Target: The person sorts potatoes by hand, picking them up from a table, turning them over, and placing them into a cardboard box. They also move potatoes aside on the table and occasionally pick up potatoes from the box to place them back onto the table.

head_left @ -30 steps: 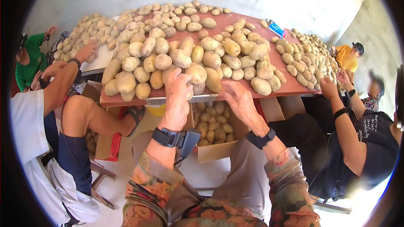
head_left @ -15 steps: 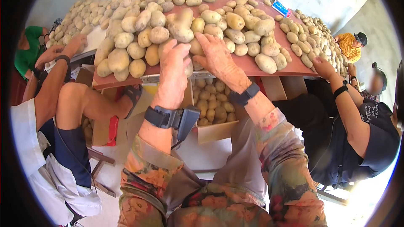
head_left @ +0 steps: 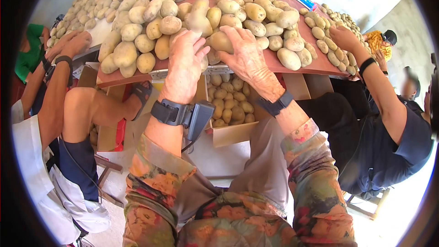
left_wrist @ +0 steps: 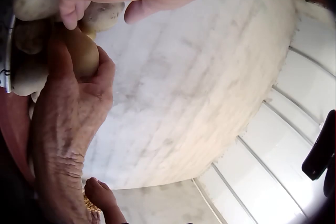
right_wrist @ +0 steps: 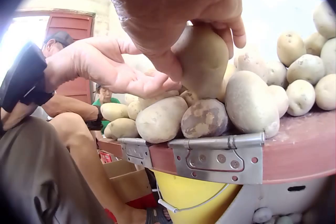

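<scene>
My right hand (head_left: pixel 249 61) grips a large tan potato (head_left: pixel 221 42) between thumb and fingers at the near edge of the pile. In the right wrist view this potato (right_wrist: pixel 202 58) stands above a potato with a dark, blotchy skin (right_wrist: pixel 205 119). Just to the left is my left hand (head_left: pixel 185 64), its palm turned toward the gripped potato and its fingers loosely extended. From the left wrist, my right thumb and fingers show curled round the potato (left_wrist: pixel 83 55), with left fingertips (left_wrist: pixel 68 16) close above it.
Potatoes cover much of the red table (head_left: pixel 292 66), which has metal hinges (right_wrist: pixel 218 161) on its front edge. Under it stand a cardboard box (head_left: pixel 233 136) of potatoes and a yellow bucket (right_wrist: pixel 191 195). People sit at both sides, their arms reaching to the table.
My right hand has moved up and left from near the table edge and taken hold of a potato. My left hand stays by the pile, palm turned inward. The head view has shifted slightly.
</scene>
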A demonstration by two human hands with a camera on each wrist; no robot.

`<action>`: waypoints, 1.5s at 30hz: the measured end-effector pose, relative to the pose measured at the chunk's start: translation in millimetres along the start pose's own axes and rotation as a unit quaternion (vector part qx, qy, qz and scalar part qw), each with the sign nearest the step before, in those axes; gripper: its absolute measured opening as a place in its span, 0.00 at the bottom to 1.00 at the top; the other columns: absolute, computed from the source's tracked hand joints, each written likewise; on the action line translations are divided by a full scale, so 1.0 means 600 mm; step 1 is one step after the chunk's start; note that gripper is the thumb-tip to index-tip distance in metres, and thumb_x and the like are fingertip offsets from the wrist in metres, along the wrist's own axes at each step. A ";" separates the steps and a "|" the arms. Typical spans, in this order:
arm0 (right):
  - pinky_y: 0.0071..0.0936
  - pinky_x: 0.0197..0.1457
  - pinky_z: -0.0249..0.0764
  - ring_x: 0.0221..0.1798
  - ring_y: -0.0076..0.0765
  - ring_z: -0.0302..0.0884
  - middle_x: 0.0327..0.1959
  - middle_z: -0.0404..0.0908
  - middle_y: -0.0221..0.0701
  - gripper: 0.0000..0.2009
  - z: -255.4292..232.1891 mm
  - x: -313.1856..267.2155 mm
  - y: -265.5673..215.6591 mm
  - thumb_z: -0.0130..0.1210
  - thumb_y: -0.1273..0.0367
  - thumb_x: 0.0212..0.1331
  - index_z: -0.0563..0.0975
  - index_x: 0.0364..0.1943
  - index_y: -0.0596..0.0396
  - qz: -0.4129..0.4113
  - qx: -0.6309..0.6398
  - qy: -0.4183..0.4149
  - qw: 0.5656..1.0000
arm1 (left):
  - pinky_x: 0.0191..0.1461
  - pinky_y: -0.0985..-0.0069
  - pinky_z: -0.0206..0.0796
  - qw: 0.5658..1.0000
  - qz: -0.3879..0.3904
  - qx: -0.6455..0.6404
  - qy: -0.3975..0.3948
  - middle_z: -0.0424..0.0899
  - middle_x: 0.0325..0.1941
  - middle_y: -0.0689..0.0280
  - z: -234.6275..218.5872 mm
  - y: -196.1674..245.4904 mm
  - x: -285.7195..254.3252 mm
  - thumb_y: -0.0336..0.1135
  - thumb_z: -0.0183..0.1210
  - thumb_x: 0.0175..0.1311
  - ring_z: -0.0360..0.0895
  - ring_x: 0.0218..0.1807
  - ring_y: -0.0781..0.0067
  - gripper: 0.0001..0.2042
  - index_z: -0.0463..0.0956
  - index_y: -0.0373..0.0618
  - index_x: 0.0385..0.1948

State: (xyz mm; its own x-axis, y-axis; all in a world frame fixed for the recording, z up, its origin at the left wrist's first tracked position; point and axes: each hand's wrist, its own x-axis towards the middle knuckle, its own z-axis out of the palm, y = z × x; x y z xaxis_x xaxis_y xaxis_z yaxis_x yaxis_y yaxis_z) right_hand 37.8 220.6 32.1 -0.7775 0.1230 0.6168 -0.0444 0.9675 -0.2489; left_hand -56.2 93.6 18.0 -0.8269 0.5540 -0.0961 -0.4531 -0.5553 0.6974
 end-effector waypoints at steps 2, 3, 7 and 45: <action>0.45 0.52 0.69 0.50 0.54 0.70 0.46 0.73 0.43 0.26 -0.017 -0.015 -0.007 0.60 0.70 0.43 0.70 0.52 0.54 0.021 0.034 -0.001 0.999 | 0.64 0.59 0.61 1.000 0.003 0.003 -0.013 0.67 0.59 0.50 -0.001 -0.001 -0.006 0.33 0.56 0.60 0.63 0.64 0.54 0.23 0.61 0.33 0.55; 0.45 0.52 0.69 0.50 0.54 0.69 0.46 0.73 0.43 0.26 -0.027 -0.024 -0.012 0.60 0.70 0.44 0.70 0.52 0.54 0.035 0.057 -0.008 0.998 | 0.64 0.59 0.62 1.000 0.004 0.005 -0.021 0.66 0.59 0.50 0.000 -0.001 -0.009 0.33 0.56 0.60 0.63 0.64 0.54 0.23 0.61 0.32 0.55; 0.43 0.54 0.70 0.53 0.55 0.69 0.49 0.73 0.45 0.26 -0.057 -0.070 -0.020 0.61 0.69 0.48 0.69 0.55 0.52 0.090 0.132 -0.039 0.986 | 0.62 0.61 0.64 1.000 -0.001 0.018 -0.013 0.67 0.58 0.49 0.004 -0.004 -0.010 0.32 0.54 0.62 0.65 0.62 0.55 0.22 0.61 0.32 0.56; 0.44 0.47 0.72 0.44 0.53 0.76 0.38 0.79 0.44 0.16 -0.044 -0.209 0.045 0.59 0.65 0.52 0.74 0.43 0.57 0.203 -0.006 -0.268 0.942 | 0.46 0.71 0.73 0.999 -0.035 0.042 -0.003 0.74 0.44 0.59 0.025 -0.009 -0.012 0.31 0.56 0.60 0.75 0.46 0.67 0.20 0.67 0.35 0.53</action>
State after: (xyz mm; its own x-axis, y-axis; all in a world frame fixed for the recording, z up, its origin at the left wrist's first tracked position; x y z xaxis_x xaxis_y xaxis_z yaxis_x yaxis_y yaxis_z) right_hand 150.4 237.3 -32.2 -0.9337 0.3580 0.0052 0.3306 0.8675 -0.3718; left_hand -43.0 101.8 25.8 -0.7925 0.5930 -0.1427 -0.4796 -0.4614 0.7464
